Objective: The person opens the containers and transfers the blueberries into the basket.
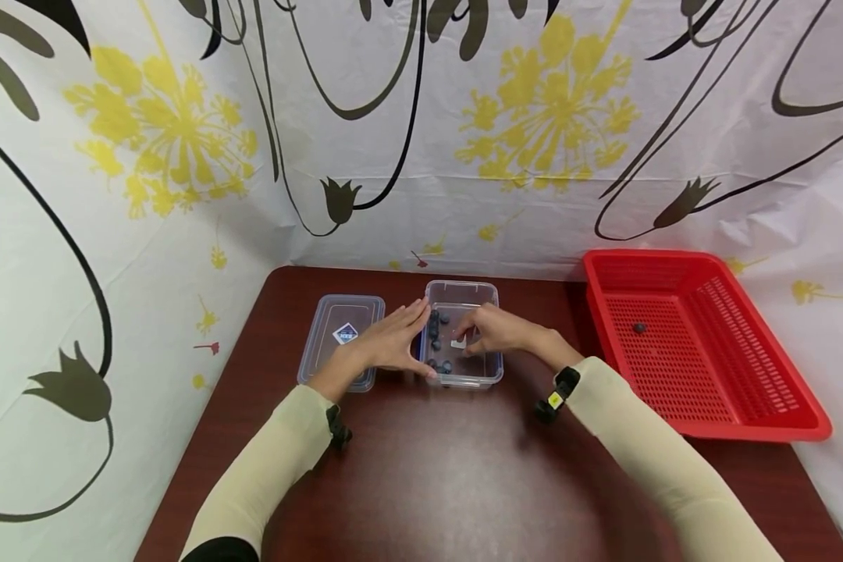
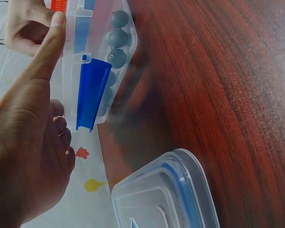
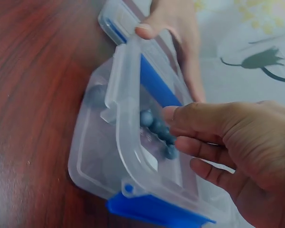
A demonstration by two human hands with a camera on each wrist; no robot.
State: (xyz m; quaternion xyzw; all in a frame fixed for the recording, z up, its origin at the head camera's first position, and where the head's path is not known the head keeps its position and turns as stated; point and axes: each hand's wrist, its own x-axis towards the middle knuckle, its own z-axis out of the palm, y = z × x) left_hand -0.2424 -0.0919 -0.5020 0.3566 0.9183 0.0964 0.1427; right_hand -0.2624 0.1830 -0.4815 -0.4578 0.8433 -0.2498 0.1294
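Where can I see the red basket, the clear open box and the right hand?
Red basket [image 1: 759, 431]: head view, near rim.
Clear open box [image 1: 466, 382]: head view, near rim.
Right hand [image 3: 247, 147]: right wrist view, middle of the hand.

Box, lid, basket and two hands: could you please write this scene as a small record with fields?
box: clear, uncovered, on table
box contents: several blueberries
lid: on table, left of box
basket: red, right of box, one blueberry inside
left hand: touching box's left side
right hand: reaching into box; whether it holds anything is unclear
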